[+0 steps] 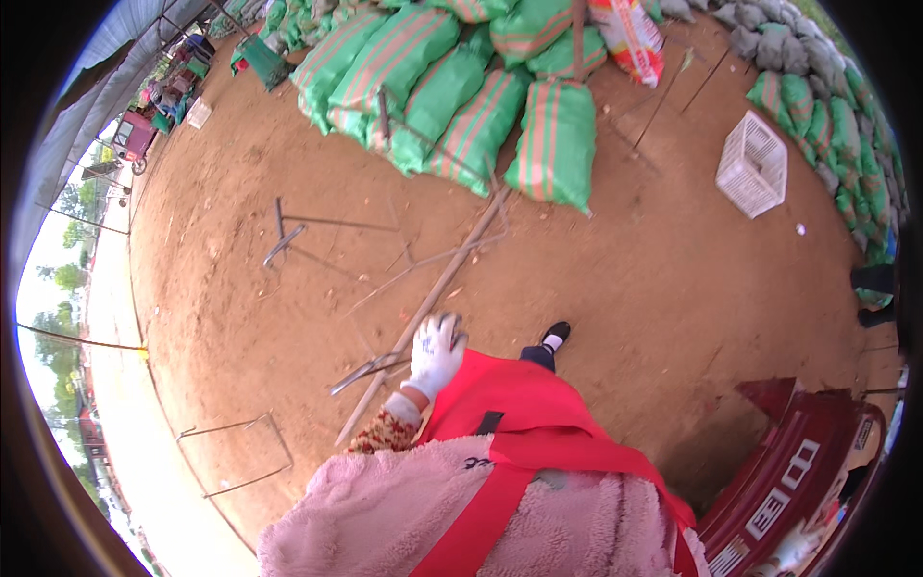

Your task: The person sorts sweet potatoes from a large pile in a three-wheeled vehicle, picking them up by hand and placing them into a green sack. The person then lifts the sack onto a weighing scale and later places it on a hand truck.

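My left hand, in a white glove, is in front of my red apron. Its fingers are bent around the dark bar of a thin metal frame, which shows on both sides of the glove. Beyond it, thin bent rods stretch over the dirt; whether they belong to the same frame I cannot tell. A long wooden pole runs behind the hand. Low at the right, my white-gloved right hand is beside a dark red vehicle body; its fingers are too small to read.
Filled green sacks with orange stripes lie ahead, a white and red sack beside them. A white plastic crate stands at the right, before stacked sacks. Another rod frame lies at the left. A red cart is far left.
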Action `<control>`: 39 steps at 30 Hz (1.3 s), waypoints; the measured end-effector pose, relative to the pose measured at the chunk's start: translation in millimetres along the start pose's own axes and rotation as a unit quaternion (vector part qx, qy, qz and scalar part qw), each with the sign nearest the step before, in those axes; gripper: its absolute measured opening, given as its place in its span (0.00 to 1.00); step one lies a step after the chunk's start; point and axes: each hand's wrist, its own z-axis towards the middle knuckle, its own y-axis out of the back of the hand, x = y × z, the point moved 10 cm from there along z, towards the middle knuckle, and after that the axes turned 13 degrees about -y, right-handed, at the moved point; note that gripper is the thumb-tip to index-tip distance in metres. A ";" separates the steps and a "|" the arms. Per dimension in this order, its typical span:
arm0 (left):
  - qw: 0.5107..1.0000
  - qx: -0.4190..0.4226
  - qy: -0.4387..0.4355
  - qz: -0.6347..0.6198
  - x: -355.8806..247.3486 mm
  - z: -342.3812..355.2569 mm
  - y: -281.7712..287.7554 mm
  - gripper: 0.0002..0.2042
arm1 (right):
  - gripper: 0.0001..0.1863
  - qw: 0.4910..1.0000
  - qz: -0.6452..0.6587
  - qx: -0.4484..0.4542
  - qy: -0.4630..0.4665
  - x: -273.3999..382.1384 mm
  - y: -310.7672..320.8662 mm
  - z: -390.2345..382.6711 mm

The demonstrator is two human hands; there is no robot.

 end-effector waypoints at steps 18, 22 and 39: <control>0.950 0.174 0.145 -0.214 238.9 -114.9 28.9 0.29 | 0.38 0.639 0.159 0.714 0.240 121.8 39.7 -698.0; 0.990 -0.003 0.132 -0.055 347.3 -103.1 70.9 0.25 | 0.33 0.600 0.340 0.696 0.199 218.5 150.0 -687.9; 0.959 -0.040 0.271 0.070 550.3 -11.6 205.9 0.34 | 0.43 0.134 0.391 0.901 0.128 453.7 579.8 -806.5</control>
